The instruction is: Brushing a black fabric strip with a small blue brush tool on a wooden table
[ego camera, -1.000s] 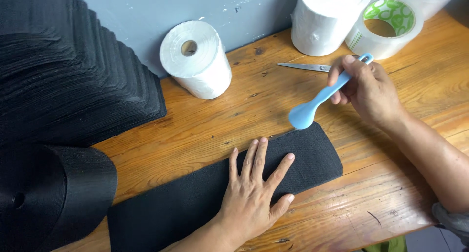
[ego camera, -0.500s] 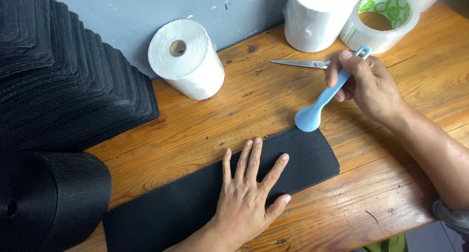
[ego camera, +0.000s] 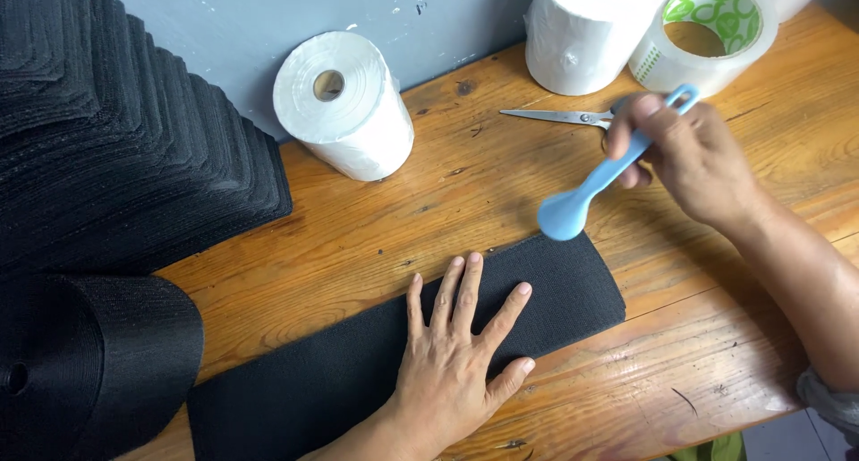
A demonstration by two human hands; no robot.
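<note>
Pressing flat on the black webbing strip (ego camera: 403,372), the left hand (ego camera: 452,372) lies palm down with its fingers (ego camera: 467,287) spread wide, pinning the strip to the wooden worktop (ego camera: 376,237). The strip runs slantwise from the lower left up toward the right, and its cut right end lies just beyond the fingertips, not far from the worktop's near edge.

Above that end, the right hand (ego camera: 693,161) pinches the looped handle of a light blue plastic tool (ego camera: 599,179), rounded head down and hovering just above the strip's far corner, not clearly touching it. Fingers are curled close around the handle. To work that end cleanly, I judge the left palm should keep its weight near the free end so the weave does not creep, and the tool should come down square rather than on its rim.

Room is fair on the right: bare wood lies between the strip and the scissors (ego camera: 559,117), which rest behind the right hand. Leftward it is tight: a big black webbing roll (ego camera: 98,363) sits at the strip's near end, and a stack of cut black pieces (ego camera: 116,148) rises behind it. Farther back, against the grey wall, stand a white paper roll (ego camera: 344,103), a larger white roll (ego camera: 586,32) and a clear tape roll (ego camera: 707,32).
</note>
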